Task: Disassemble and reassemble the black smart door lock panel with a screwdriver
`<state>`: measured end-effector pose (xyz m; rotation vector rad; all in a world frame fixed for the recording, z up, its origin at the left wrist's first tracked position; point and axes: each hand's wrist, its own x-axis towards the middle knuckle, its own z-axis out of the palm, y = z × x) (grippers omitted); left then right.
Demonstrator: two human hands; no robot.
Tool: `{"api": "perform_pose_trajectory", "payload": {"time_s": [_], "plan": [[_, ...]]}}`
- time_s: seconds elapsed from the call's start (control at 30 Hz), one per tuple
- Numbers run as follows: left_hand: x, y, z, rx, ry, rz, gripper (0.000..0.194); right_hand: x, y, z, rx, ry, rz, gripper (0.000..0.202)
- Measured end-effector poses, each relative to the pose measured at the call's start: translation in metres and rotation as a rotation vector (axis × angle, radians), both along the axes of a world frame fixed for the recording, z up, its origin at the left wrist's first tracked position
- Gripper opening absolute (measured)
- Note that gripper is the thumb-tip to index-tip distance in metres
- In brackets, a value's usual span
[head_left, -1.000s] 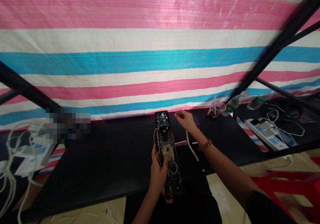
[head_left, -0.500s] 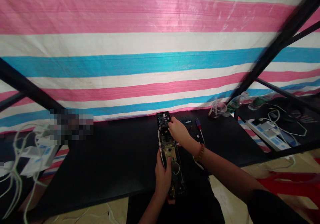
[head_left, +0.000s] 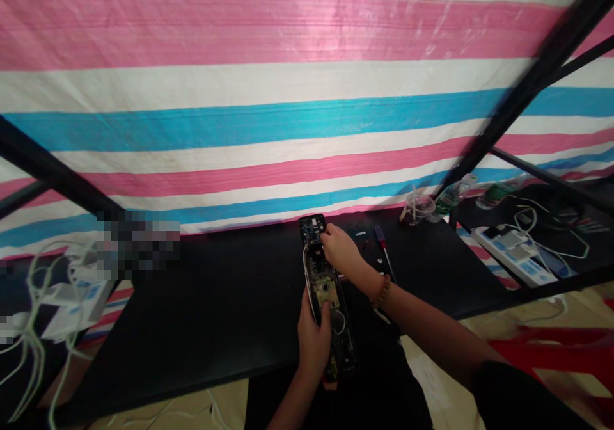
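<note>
Left hand [head_left: 314, 337] curls around a long narrow black casing with exposed circuit boards [head_left: 327, 289], pointing away; right hand [head_left: 341, 251], fingers pinched, is nearer its far end, any hold hidden

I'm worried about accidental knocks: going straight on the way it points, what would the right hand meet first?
Most likely the circuit board at the far end of the open device. The right hand seems to be at the board's edge, though this single view leaves depth and actual contact unclear.
</note>
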<state>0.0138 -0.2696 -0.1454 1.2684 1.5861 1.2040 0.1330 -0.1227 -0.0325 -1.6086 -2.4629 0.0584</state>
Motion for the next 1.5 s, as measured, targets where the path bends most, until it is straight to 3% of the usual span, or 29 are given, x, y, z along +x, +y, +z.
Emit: {"api": "perform_pose_trajectory", "payload": {"time_s": [0.2,0.4,0.6,1.07,1.5], "plan": [[0.001,-0.001,0.002,-0.006,-0.048,0.011,0.057,-0.008,0.000,0.010,0.068,0.139,0.083,0.017],[0.001,-0.001,0.000,-0.001,-0.046,0.009,0.059,-0.027,0.006,-0.009,0.079,0.135,0.121,0.014],[0.000,0.000,-0.001,0.018,-0.059,0.020,0.058,-0.023,0.012,-0.020,0.106,0.213,0.161,0.013],[0.001,-0.001,0.007,-0.024,-0.064,0.013,0.063,-0.019,0.009,-0.012,0.235,0.052,0.261,0.012],[0.000,-0.001,0.004,-0.020,-0.079,0.009,0.063,-0.034,0.003,-0.007,0.105,0.034,0.103,0.012]]}}
